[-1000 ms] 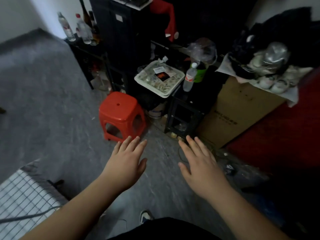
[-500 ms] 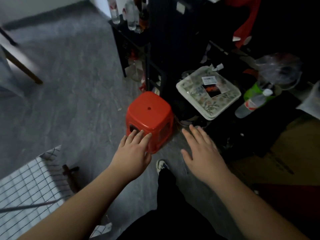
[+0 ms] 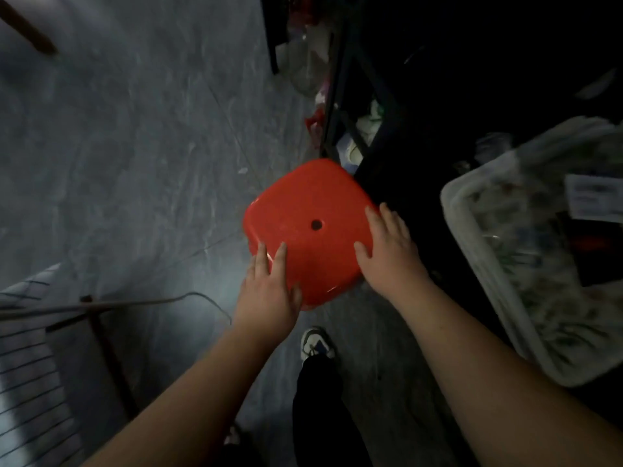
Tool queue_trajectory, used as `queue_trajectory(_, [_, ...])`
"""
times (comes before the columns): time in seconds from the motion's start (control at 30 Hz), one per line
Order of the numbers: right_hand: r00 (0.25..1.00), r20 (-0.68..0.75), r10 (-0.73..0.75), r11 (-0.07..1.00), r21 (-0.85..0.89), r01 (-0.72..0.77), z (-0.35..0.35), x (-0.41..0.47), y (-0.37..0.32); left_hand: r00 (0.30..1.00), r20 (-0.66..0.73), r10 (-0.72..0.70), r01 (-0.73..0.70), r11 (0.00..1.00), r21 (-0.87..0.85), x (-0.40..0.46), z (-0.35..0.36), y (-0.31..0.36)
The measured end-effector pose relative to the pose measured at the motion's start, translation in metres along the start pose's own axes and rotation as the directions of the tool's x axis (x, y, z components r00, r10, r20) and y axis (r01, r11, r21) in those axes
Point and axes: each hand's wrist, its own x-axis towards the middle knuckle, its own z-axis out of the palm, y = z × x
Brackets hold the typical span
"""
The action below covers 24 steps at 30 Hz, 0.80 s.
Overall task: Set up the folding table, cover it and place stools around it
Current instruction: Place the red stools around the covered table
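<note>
Stool point(image 3: 308, 227): red moulded plastic, square seat with a centre hole, standing on the grey floor point(image 3: 135, 146) just ahead of the person's shoe point(image 3: 317, 342). Left hand point(image 3: 268, 291) lies flat on the stool's near-left corner, fingers straight. Right hand point(image 3: 391, 251) rests on the stool's right edge, fingers spread; whether they hook under the rim cannot be told. Likely light, rigid, smooth and a bit slippery; best gripped under opposite seat rims. Checked tabletop point(image 3: 30, 348) is left of the stool; a patterned tray point(image 3: 478, 264) is to its right, a dark rack point(image 3: 340, 96) beyond it.
</note>
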Motion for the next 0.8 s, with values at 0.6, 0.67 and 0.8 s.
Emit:
queue_trajectory(0.6, [0.994, 0.026, 0.105, 0.994, 0.03, -0.105, 0.081, 0.129, 0.026, 0.943, 0.074, -0.326, 0.319, 0.815, -0.483, 0.087, 0.081, -0.028])
queue_trajectory(0.67, [0.996, -0.003, 0.088, 0.994, 0.062, -0.088, 0.082, 0.127, 0.025, 0.943, 0.062, -0.326, 0.317, 0.826, -0.466, 0.087, 0.083, -0.029])
queue_trajectory(0.8, [0.996, -0.014, 0.084, 0.991, 0.106, -0.082, 0.085, 0.108, 0.015, 0.937, 0.066, -0.342, 0.331, 0.815, -0.475, 0.084, 0.08, -0.041])
